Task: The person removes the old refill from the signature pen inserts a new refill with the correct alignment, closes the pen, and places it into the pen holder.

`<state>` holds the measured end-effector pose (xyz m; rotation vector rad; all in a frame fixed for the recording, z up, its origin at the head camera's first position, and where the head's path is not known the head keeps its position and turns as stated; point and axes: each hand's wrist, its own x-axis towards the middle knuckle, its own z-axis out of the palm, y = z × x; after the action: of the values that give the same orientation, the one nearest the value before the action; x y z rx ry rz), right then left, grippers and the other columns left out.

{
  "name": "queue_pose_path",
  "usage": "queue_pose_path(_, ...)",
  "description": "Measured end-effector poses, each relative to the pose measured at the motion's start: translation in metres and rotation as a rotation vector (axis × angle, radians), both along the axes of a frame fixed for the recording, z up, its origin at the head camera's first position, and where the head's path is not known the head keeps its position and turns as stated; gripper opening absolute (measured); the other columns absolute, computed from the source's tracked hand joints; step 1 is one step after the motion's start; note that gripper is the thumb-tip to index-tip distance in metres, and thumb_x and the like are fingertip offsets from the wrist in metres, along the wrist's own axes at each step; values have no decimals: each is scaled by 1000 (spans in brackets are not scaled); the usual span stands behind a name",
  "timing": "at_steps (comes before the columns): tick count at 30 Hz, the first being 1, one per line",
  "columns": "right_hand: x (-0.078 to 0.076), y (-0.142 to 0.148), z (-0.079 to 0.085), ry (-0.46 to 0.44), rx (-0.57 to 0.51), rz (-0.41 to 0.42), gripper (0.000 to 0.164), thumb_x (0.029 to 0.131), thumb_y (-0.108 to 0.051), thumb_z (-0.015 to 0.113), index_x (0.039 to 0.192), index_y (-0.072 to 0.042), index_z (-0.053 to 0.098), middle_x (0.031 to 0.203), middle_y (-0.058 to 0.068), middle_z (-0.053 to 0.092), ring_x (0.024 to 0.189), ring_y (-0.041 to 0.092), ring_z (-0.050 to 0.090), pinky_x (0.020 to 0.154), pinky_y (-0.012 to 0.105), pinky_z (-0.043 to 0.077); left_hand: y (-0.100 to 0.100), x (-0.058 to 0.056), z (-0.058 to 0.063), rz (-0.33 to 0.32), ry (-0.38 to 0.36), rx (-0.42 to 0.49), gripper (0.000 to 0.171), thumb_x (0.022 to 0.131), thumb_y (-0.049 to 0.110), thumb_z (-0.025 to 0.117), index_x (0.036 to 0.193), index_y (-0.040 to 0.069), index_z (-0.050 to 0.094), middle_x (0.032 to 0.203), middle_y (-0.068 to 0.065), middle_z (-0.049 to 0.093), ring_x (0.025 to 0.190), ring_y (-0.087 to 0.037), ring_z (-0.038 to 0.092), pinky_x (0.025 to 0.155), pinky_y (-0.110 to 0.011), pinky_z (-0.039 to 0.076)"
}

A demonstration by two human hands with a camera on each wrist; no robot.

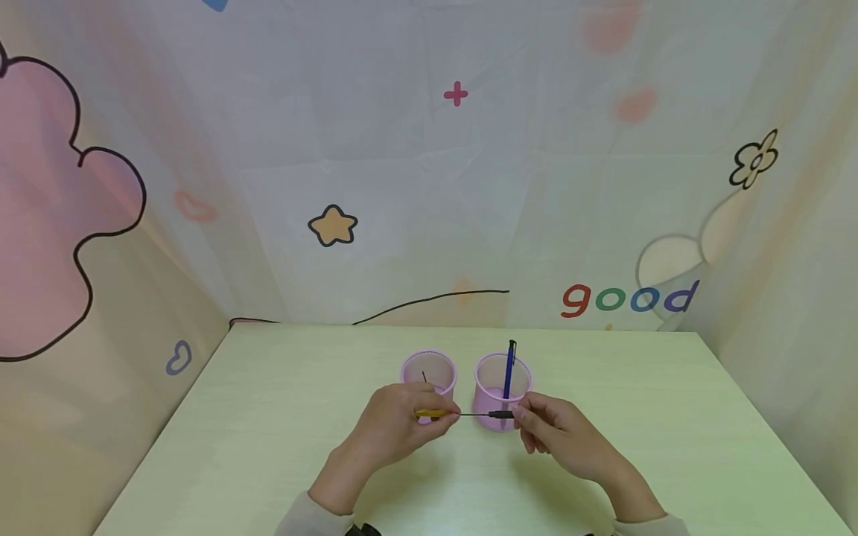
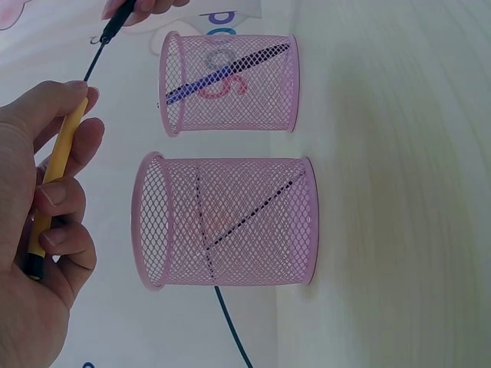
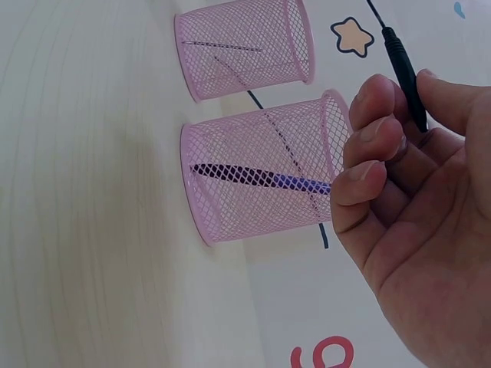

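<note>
My left hand (image 1: 402,417) grips the yellow barrel (image 2: 65,142) of a pen, its dark end toward the palm. Thumb and fingers of my right hand (image 1: 563,432) pinch the pen's black ribbed front section (image 3: 403,73). A thin dark refill (image 1: 474,415) spans the gap between the two parts, in line with both. Just behind the hands stand two pink mesh cups. A thin dark stick (image 1: 424,377) leans in the left cup (image 1: 429,353), partly hidden by my left hand. Inside the right cup (image 1: 485,402), a blue pen (image 1: 509,370) stands with its black clip end up.
Both cups stand upright, a small gap apart, on a pale green table (image 1: 281,402). A printed curtain (image 1: 402,149) hangs behind the table's back edge and along both sides.
</note>
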<state>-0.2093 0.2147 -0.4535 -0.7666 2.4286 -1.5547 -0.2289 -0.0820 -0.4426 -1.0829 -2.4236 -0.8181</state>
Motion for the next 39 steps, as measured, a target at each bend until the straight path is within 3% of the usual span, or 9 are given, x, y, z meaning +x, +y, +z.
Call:
queue_pose_path(7,0,1,0,-7,-4,-5,24,112,-22,48,97,-9,59,72,13,58,59,12,49,47,24,40,-1,-1,-2,-5,10,10,4,92,29,80,93,25,83,87,17,76,69,3,53,62,-10,42)
queue_pose_path(13,0,3,-1,-8,-5,-15,23,112,-23,48,98,-9,60,72,10,59,60,8,49,47,24,41,-1,-1,-3,-16,21,18,4,92,28,80,92,25,83,86,16,76,69,-5,59,62,-9,41)
queue_pose_path(20,-1,3,-3,-6,5,-21,24,112,-25,48,97,-11,60,72,7,58,61,5,49,48,24,41,-1,-1,-2,-16,31,10,4,93,27,80,93,26,83,87,17,76,72,2,56,64,-8,42)
queue_pose_path(30,-1,2,-4,2,8,-14,24,112,-25,47,96,-12,60,72,8,59,62,4,49,48,24,42,2,-2,1,-28,48,5,3,92,26,80,91,25,83,86,15,76,68,-8,64,62,-8,41)
queue_pose_path(39,-2,2,-4,1,3,-12,24,112,-25,47,96,-12,60,71,7,59,61,5,48,48,23,41,3,-1,3,-10,25,-7,4,91,27,80,89,24,82,84,15,76,68,-4,63,63,-10,43)
